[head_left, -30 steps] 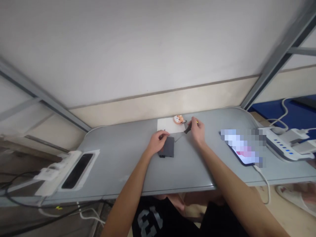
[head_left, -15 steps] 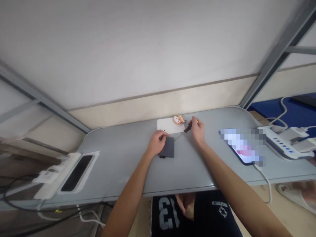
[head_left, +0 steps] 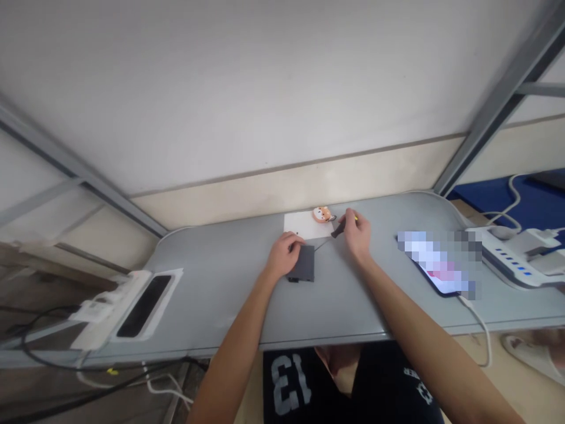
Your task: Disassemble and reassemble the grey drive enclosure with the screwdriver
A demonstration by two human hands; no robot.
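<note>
A small dark grey box (head_left: pixel 304 263) lies on the grey table, and my left hand (head_left: pixel 283 254) is closed on its left side. My right hand (head_left: pixel 355 231) is wrapped round a screwdriver (head_left: pixel 339 228) with a dark handle and a yellow mark. The thin shaft points left and down toward the box's upper right corner; whether its tip touches is too small to tell. Behind the box is a white sheet (head_left: pixel 300 224) with a small dark spot near its lower edge. An orange and white animal-faced case (head_left: pixel 322 214) rests on the sheet's right part.
On the right are a lit phone (head_left: pixel 435 262) with a cable and a white power strip (head_left: pixel 512 259) with plugs. At the left lie a black phone (head_left: pixel 145 306) and another power strip (head_left: pixel 108 312). The wall (head_left: pixel 282 182) runs along the table's back.
The whole view has shifted slightly, so things appear a little farther right. Both hands keep their hold, and slightly more of the screwdriver's shaft shows.
</note>
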